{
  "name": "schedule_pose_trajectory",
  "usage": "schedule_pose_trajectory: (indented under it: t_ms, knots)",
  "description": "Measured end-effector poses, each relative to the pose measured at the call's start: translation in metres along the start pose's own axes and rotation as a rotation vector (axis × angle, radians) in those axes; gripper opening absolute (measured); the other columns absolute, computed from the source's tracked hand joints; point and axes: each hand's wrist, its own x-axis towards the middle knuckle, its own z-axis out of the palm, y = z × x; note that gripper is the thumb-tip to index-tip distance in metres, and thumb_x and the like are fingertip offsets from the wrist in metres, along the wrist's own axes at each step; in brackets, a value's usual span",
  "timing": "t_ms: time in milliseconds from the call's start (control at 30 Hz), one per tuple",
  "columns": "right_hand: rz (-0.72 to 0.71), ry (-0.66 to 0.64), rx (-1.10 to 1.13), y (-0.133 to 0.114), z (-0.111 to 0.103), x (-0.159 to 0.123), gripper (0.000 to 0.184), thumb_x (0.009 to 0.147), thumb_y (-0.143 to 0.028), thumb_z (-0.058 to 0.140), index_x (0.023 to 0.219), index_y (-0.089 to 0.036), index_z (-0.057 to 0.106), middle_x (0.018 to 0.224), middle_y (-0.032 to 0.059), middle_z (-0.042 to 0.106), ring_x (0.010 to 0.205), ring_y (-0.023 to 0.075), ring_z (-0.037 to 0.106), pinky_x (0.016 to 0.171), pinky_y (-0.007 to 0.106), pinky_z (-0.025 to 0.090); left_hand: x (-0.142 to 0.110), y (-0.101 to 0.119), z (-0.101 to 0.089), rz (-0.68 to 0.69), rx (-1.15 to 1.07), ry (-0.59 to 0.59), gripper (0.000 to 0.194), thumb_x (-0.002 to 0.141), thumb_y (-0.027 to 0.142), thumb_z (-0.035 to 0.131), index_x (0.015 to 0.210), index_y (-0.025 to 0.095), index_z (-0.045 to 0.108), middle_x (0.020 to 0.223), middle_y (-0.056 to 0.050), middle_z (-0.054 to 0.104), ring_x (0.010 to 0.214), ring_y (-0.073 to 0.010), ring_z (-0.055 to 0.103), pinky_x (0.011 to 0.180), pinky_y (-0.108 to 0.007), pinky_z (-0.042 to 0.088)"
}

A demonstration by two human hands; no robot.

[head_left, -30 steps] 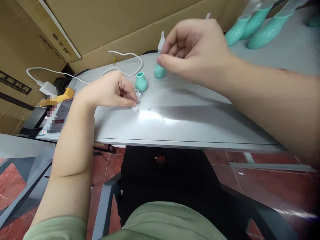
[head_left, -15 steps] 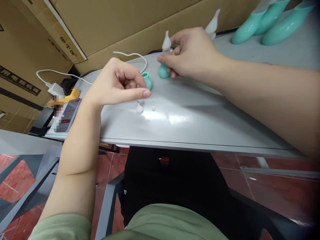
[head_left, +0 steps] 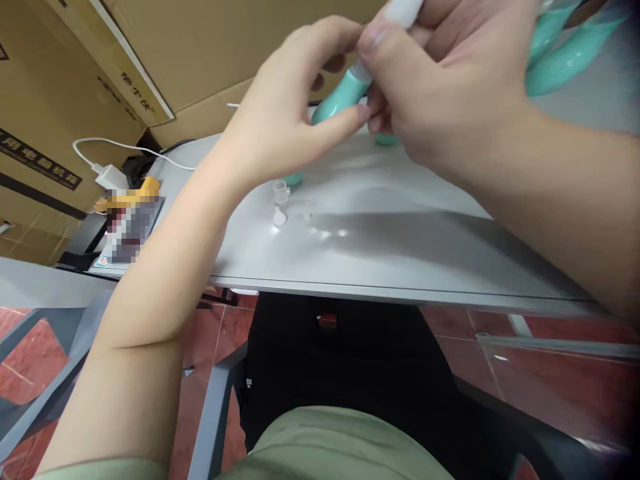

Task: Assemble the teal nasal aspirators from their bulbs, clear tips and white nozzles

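My right hand (head_left: 440,87) pinches a nasal aspirator by its pale upper part, high above the table and close to the camera. The aspirator's teal bulb (head_left: 343,97) slants down to the left. My left hand (head_left: 280,110) is around that bulb with thumb and fingers apart; whether it touches is unclear. Below the left hand, part of another teal bulb (head_left: 294,179) shows on the table. In front of it are a small clear cup-shaped piece (head_left: 281,192), a white cone-shaped piece (head_left: 279,217) and tiny clear bits (head_left: 308,215). Behind my right hand, some teal (head_left: 386,139) peeks out.
Several teal bulbs (head_left: 575,57) lie at the back right of the grey table (head_left: 400,260). On the left are a phone (head_left: 133,227), a yellow object (head_left: 145,192) and a white charger (head_left: 111,177) with its cable. Cardboard (head_left: 210,53) stands along the back edge.
Both hands have risen. My right hand now holds an aspirator up nearer the camera, and my left hand has moved up and right to its bulb, away from the small parts.
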Motion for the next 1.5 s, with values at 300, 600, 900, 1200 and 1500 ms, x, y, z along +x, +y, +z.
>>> schedule_pose_trajectory:
  t_ms: [300, 600, 900, 1200, 1500]
  knots:
    - [0.015, 0.079, -0.073, -0.015, 0.002, 0.001, 0.048, 0.126, -0.002, 0.055, 0.083, -0.023, 0.049, 0.071, -0.014, 0.054, 0.056, -0.0093, 0.056, 0.06, -0.006, 0.043, 0.0, 0.001, 0.046, 0.062, 0.153, 0.105, 0.043, 0.121, 0.026, 0.036, 0.13, 0.018, 0.078, 0.119, -0.005, 0.086, 0.124, -0.0268, 0.088, 0.114, -0.042, 0.062]
    - [-0.009, -0.074, -0.055, 0.004, -0.007, 0.003, 0.05, 0.135, -0.013, 0.059, 0.087, -0.024, 0.052, 0.065, -0.0117, 0.057, 0.053, 0.0002, 0.059, 0.05, 0.009, 0.043, -0.009, -0.026, 0.041, 0.203, -0.126, 0.17, 0.023, 0.114, 0.044, 0.063, 0.114, 0.028, 0.079, 0.114, -0.009, 0.095, 0.11, -0.0326, 0.09, 0.103, -0.048, 0.063]
    - [0.149, -0.221, 0.122, 0.012, -0.036, -0.014, 0.035, 0.122, -0.032, 0.089, 0.102, -0.026, 0.061, 0.077, -0.0051, 0.072, 0.062, 0.0111, 0.062, 0.052, 0.022, 0.047, -0.013, -0.022, 0.039, 0.241, -0.105, 0.0, 0.042, 0.121, 0.056, 0.056, 0.12, 0.027, 0.087, 0.119, -0.011, 0.093, 0.114, -0.0326, 0.088, 0.106, -0.049, 0.066]
    - [0.289, -0.213, 0.198, 0.024, -0.045, -0.03, 0.037, 0.115, -0.034, 0.092, 0.104, -0.027, 0.058, 0.08, -0.0039, 0.071, 0.063, 0.015, 0.062, 0.056, 0.029, 0.046, -0.011, -0.022, 0.042, 0.151, -0.012, -0.156, 0.039, 0.123, 0.057, 0.053, 0.119, 0.028, 0.08, 0.117, -0.009, 0.087, 0.108, -0.0295, 0.077, 0.105, -0.047, 0.062]
    - [0.338, -0.165, 0.25, 0.018, -0.057, -0.023, 0.032, 0.126, -0.036, 0.079, 0.1, -0.025, 0.064, 0.08, -0.0018, 0.068, 0.065, 0.0158, 0.062, 0.065, 0.032, 0.055, -0.017, -0.023, 0.04, 0.164, 0.008, -0.11, 0.04, 0.123, 0.058, 0.05, 0.126, 0.028, 0.077, 0.124, -0.012, 0.088, 0.118, -0.0314, 0.082, 0.105, -0.05, 0.064]
